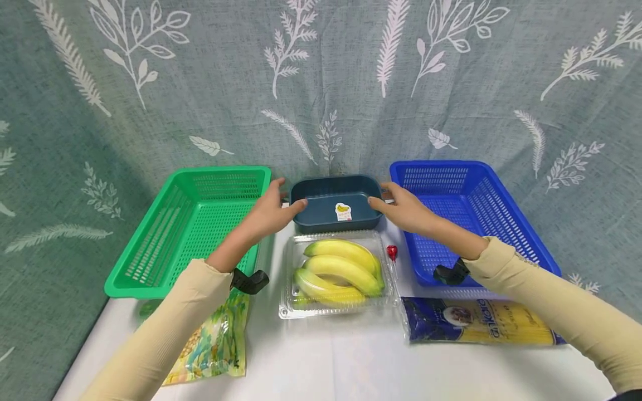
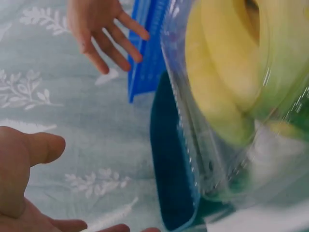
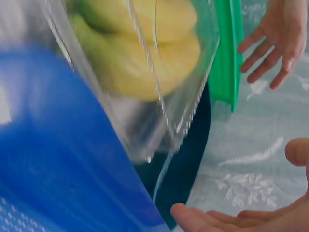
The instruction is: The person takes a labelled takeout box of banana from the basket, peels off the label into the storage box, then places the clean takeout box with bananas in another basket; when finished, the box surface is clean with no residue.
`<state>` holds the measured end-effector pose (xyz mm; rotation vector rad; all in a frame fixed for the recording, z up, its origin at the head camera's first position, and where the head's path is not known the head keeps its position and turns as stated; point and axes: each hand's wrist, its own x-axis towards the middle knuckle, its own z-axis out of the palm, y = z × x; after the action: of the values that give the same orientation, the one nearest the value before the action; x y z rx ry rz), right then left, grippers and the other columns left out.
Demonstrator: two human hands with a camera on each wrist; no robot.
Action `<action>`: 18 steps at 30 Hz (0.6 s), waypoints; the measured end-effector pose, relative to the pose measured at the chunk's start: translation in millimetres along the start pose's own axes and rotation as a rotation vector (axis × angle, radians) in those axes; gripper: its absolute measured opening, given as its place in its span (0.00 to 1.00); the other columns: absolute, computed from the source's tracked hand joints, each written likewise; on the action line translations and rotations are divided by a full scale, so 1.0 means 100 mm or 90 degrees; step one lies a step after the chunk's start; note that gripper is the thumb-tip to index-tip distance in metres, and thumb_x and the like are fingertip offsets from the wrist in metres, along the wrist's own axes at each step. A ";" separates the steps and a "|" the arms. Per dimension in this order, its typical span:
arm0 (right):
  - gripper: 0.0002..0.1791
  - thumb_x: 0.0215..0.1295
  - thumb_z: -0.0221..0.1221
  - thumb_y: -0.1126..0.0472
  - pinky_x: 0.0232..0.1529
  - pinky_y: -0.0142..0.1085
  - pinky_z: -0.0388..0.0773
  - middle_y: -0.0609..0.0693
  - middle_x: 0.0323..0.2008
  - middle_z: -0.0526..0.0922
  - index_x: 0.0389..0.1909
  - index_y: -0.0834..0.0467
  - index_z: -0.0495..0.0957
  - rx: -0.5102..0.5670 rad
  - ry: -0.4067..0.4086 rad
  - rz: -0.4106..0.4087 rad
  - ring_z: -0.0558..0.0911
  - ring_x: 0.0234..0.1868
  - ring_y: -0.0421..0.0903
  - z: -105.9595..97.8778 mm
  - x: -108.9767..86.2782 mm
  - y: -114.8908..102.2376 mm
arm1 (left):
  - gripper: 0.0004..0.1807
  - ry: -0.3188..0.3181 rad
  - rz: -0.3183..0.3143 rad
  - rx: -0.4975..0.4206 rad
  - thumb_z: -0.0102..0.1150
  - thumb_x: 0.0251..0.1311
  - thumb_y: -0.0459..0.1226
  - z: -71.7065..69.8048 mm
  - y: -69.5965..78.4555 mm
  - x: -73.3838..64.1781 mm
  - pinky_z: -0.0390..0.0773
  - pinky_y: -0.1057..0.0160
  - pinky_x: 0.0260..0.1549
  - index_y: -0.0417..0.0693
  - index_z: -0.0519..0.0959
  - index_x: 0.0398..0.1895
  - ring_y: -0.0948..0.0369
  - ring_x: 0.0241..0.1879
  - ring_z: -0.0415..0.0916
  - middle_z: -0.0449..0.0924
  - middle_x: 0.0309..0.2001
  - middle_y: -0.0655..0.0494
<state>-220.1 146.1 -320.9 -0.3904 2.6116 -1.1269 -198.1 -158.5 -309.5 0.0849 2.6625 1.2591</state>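
Observation:
A dark teal oblong tub (image 1: pixel 316 210) with a small banana-picture sticker stands against the cloth backdrop. My left hand (image 1: pixel 271 211) is at its left end and my right hand (image 1: pixel 405 209) at its right end. Both hands have thumb and fingers spread; in the wrist views the left hand (image 2: pixel 29 179) and right hand (image 3: pixel 251 217) hold nothing. Directly in front of the tub is a clear plastic clamshell box (image 1: pixel 287 312) with several yellow-green bananas (image 1: pixel 341 267) inside. Beside the box, to its right, lies a red lollipop (image 1: pixel 392 252).
A green slotted basket (image 1: pixel 135 292) stands on the left, a blue one (image 1: pixel 519 234) on the right. Below the blue basket lies a pasta packet (image 1: pixel 481 322). The left forearm partly covers a colourful printed bag (image 1: pixel 225 345). Leaf-patterned cloth (image 1: pixel 341 55) hangs behind the white table (image 1: pixel 301 362).

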 end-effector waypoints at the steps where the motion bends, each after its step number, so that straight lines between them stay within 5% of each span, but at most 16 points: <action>1: 0.42 0.76 0.50 0.41 0.65 0.59 0.65 0.66 0.73 0.58 0.78 0.62 0.48 0.006 0.001 0.003 0.59 0.73 0.62 0.02 -0.03 0.00 | 0.47 -0.002 0.001 -0.010 0.55 0.71 0.51 0.01 0.00 -0.04 0.67 0.40 0.62 0.46 0.40 0.80 0.43 0.71 0.58 0.55 0.74 0.37; 7: 0.42 0.76 0.50 0.41 0.64 0.60 0.67 0.65 0.73 0.58 0.78 0.61 0.49 0.030 0.002 0.019 0.60 0.73 0.62 0.15 -0.21 0.01 | 0.46 -0.006 0.008 -0.026 0.56 0.71 0.50 0.11 -0.06 -0.25 0.66 0.41 0.63 0.45 0.42 0.80 0.42 0.73 0.55 0.54 0.74 0.36; 18: 0.46 0.75 0.50 0.39 0.65 0.61 0.65 0.65 0.76 0.51 0.78 0.63 0.45 0.035 -0.027 0.046 0.58 0.73 0.65 0.40 -0.44 0.03 | 0.46 0.022 0.069 0.047 0.58 0.69 0.48 0.38 -0.24 -0.57 0.64 0.39 0.64 0.38 0.45 0.78 0.39 0.71 0.57 0.55 0.73 0.30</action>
<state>-166.3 136.9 -343.4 -0.3018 2.5309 -1.1503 -134.3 -152.4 -342.6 0.2226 2.7680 1.2036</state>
